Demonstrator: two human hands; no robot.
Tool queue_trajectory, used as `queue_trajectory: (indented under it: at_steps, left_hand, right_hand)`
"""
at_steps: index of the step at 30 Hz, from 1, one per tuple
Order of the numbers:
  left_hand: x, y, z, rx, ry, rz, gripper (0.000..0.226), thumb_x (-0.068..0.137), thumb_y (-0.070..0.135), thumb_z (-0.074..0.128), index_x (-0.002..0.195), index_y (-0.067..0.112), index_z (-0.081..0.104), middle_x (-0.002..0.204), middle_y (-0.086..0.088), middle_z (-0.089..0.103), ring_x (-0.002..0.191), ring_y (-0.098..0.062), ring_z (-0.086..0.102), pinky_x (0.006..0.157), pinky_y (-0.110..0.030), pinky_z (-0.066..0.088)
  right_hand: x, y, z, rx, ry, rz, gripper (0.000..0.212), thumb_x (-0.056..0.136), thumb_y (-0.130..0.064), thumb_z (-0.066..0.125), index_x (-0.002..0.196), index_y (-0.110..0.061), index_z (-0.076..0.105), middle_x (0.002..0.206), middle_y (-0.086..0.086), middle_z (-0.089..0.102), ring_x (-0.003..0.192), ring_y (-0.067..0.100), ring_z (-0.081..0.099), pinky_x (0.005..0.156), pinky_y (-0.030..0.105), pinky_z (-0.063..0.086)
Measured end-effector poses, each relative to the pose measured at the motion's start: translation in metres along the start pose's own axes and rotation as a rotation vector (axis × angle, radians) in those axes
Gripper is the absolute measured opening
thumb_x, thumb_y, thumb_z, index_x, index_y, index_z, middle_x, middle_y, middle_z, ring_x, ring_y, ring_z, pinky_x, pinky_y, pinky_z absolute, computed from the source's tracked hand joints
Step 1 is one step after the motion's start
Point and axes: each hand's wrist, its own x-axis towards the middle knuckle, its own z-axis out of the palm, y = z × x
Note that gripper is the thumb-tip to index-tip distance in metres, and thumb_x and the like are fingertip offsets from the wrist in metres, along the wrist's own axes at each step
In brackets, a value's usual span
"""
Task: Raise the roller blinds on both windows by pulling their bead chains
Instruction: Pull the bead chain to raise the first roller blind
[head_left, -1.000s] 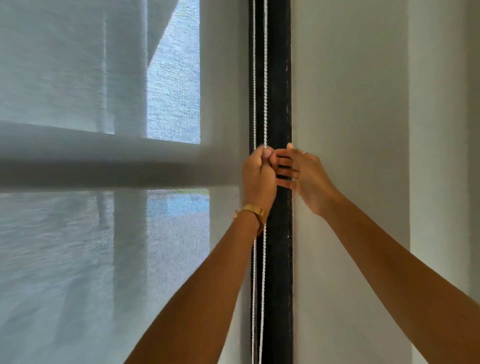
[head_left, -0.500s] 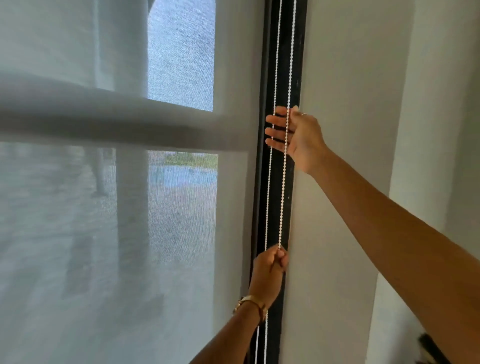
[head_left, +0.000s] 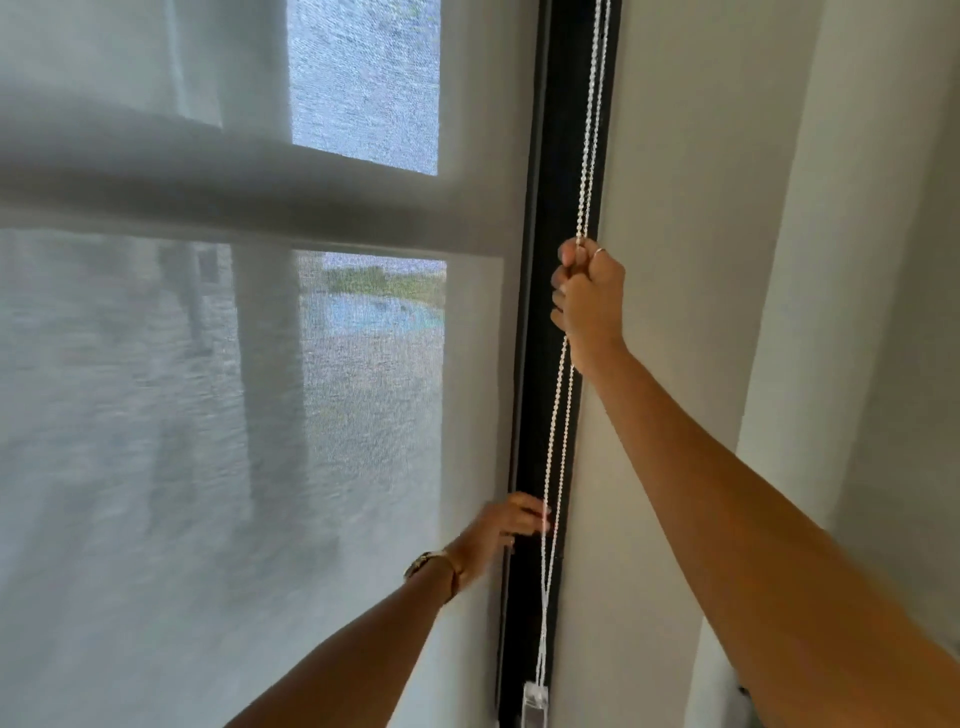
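We see the bead chain (head_left: 558, 415) hanging as two white strands down the black window frame (head_left: 540, 415), at the right edge of the window. Low down the strands meet at a small pale holder (head_left: 535, 702) fixed near the foot of the frame.

Our right hand (head_left: 589, 296) is raised high on the chain, fingers curled into a fist around it; we cannot tell whether it holds one strand or both. A thin ring (head_left: 599, 252) shows on one finger. Below the fist the strands fall slack and slightly slanted toward the holder.

Our left hand (head_left: 501, 535) is much lower, just left of the chain, blurred, with its fingers loosely bent and a little apart. The fingertips are at the strands, but we cannot tell whether they touch them. A gold watch (head_left: 428, 564) sits on that wrist.

The roller blind (head_left: 208, 415), a pale see-through mesh, covers the glass to the left of the frame. Through it we make out a horizontal bar, a post, and some blue and green outside. A plain light wall (head_left: 691, 260) fills the right side.
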Motion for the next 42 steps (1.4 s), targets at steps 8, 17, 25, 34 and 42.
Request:
queue_trajectory:
  at_steps: [8,17,25,34,42]
  left_hand:
    - [0.024,0.145,-0.045,-0.196,0.308,0.335,0.055,0.099,0.047,0.023,0.12,0.01,0.058,0.102,-0.001,0.066,0.096,-0.017,0.063,0.081,-0.03,0.049]
    - [0.056,0.301,-0.043,-0.398,0.354,0.483,0.051,0.1,0.043,0.024,0.12,0.006,0.053,0.087,-0.005,0.063,0.069,-0.015,0.06,0.061,-0.028,0.052]
    - [0.076,0.306,-0.043,-0.272,0.657,0.662,0.036,0.092,0.002,0.034,0.061,0.016,0.045,0.056,0.001,0.04,0.054,-0.011,0.038,0.048,-0.016,0.036]
    - [0.085,0.284,-0.042,-0.122,0.763,0.75,0.043,0.092,-0.001,0.035,0.054,0.019,0.041,0.054,0.002,0.041,0.053,-0.008,0.039,0.047,-0.001,0.035]
    - [0.082,0.217,-0.02,-0.095,0.719,0.662,0.039,0.097,0.009,0.034,0.06,0.02,0.043,0.055,0.004,0.042,0.053,-0.008,0.039,0.05,-0.012,0.033]
  right_hand:
    - [-0.09,0.094,-0.008,-0.141,0.034,0.109,0.023,0.081,-0.008,0.039,0.063,-0.02,0.045,0.058,0.0,0.039,0.053,0.014,0.033,0.047,0.027,0.026]
    - [-0.175,0.163,-0.018,-0.216,0.0,0.292,0.026,0.078,-0.02,0.039,0.057,-0.032,0.047,0.057,-0.002,0.036,0.052,0.01,0.026,0.05,0.024,0.022]
    - [-0.192,0.177,-0.028,-0.163,-0.03,0.418,0.034,0.098,-0.02,0.04,0.067,-0.027,0.053,0.053,-0.01,0.048,0.048,0.003,0.038,0.048,0.014,0.031]
    - [-0.118,0.138,-0.055,0.149,-0.044,0.412,0.031,0.1,-0.023,0.034,0.102,-0.01,0.063,0.072,0.004,0.069,0.056,0.016,0.059,0.055,0.027,0.05]
    - [-0.048,0.077,-0.048,0.114,-0.067,0.305,0.036,0.102,-0.029,0.029,0.1,-0.019,0.064,0.094,0.002,0.071,0.084,0.019,0.068,0.077,0.033,0.055]
